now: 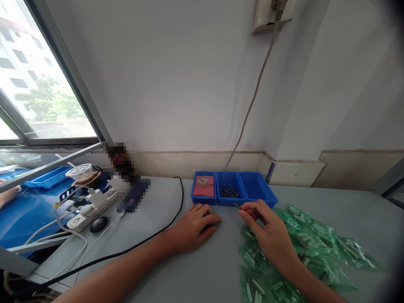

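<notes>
My right hand [268, 229] pinches a small metal screw [236, 205] between thumb and fingertips, just in front of the blue bins. To its left, my left hand [197, 225] rests on the grey table with curled fingers. Small dark metal pieces [213, 224] show between its thumb and forefinger, mostly hidden by the hand. Behind both hands stands a blue three-part bin [259, 189]. Its left part holds a pink card [204, 187] with small clear pieces on it, and its middle part holds a pile of dark metal screws [229, 192].
Green plastic bags [303, 240] of metal parts spread under and beyond my right forearm. A black cable [151, 234] crosses the table by my left arm. At left are a power strip [104, 203], a black mouse [99, 224] and a lidded cup [80, 171]. Another person's hand [9, 191] shows at the left edge.
</notes>
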Demonstrator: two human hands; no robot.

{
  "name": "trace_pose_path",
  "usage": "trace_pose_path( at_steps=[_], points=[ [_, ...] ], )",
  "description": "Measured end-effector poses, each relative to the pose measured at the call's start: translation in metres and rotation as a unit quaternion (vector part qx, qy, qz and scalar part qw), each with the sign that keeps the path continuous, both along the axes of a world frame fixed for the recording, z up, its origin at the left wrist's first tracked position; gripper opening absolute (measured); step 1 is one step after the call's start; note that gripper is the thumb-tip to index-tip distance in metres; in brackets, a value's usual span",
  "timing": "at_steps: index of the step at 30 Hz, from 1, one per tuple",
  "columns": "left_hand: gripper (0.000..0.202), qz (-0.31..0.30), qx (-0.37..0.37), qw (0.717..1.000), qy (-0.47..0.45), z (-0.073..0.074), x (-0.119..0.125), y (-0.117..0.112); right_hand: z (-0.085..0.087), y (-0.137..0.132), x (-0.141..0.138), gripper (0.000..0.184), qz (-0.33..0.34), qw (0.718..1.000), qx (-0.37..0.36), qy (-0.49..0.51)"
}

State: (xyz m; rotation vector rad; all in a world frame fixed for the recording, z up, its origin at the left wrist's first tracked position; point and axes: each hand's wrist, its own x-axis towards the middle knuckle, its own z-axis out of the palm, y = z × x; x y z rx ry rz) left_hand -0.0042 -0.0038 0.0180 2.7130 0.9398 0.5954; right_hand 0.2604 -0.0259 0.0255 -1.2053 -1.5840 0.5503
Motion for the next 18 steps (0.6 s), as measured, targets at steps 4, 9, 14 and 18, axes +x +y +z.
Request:
trace_pose_path(
  at_steps=[4, 9, 14, 18],
  points=[
    [0.028, 0.002, 0.005, 1.0, 0.0, -0.0007, -0.0003, 0.0003, 0.0025, -0.002, -0.0006, 0.027, 0.014, 1.0, -0.019, 0.012],
    [0.028, 0.0, 0.005, 1.0, 0.001, -0.0001, -0.0003, 0.0001, -0.0001, -0.0026, -0.0018, 0.038, 0.04, 0.995, -0.073, 0.056],
    [0.028, -0.003, 0.003, 1.0, -0.001, 0.0003, -0.0001, 0.0, -0.0031, -0.001, -0.0034, 0.031, 0.032, 0.996, -0.062, 0.05],
    [0.028, -0.007, 0.004, 1.0, -0.005, 0.0008, -0.0002, -0.0002, -0.0022, -0.0009, -0.0027, 0.022, 0.032, 0.999, -0.037, 0.025]
  ],
)
